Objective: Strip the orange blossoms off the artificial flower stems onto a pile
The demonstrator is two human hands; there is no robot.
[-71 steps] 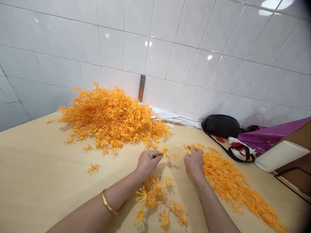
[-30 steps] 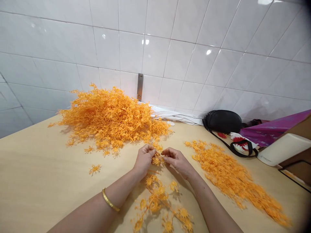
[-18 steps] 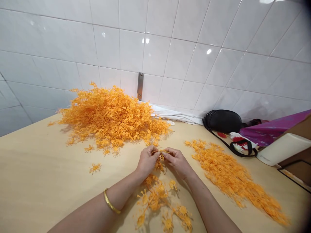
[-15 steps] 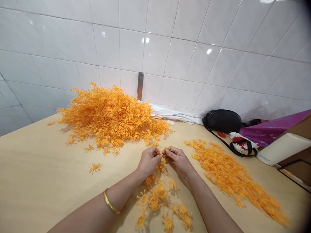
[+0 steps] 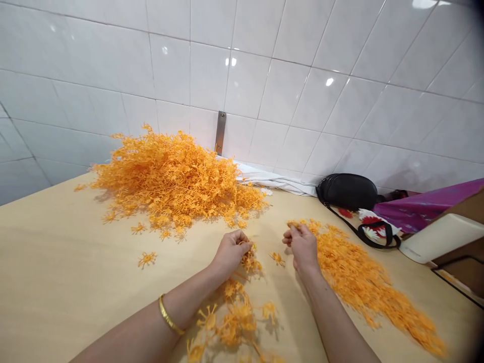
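My left hand (image 5: 230, 254) is closed, thumb against fingers, on a branching orange plastic flower spray (image 5: 236, 320). The spray trails down over the table between my forearms, its lower end blurred. My right hand (image 5: 304, 247) is apart from it, at the near-left end of a long pile of loose orange plastic flowers (image 5: 363, 267). Its fingers are curled together, with an orange flower piece at the fingertips, partly hidden and hard to separate from the pile behind. One small orange flower (image 5: 277, 258) lies on the table between my hands.
A large heap of orange sprays (image 5: 177, 181) stands at the back left, with a stray flower (image 5: 147, 259) before it. Along the tiled wall (image 5: 249, 75) lie white cloth (image 5: 280, 180) and a black bag (image 5: 348, 190). A cream container (image 5: 442, 239) and purple material (image 5: 427, 204) are at right.
My right hand has moved right, away from my left hand, to the long pile. A small flower now shows on the table between them. My left hand stays on the spray.
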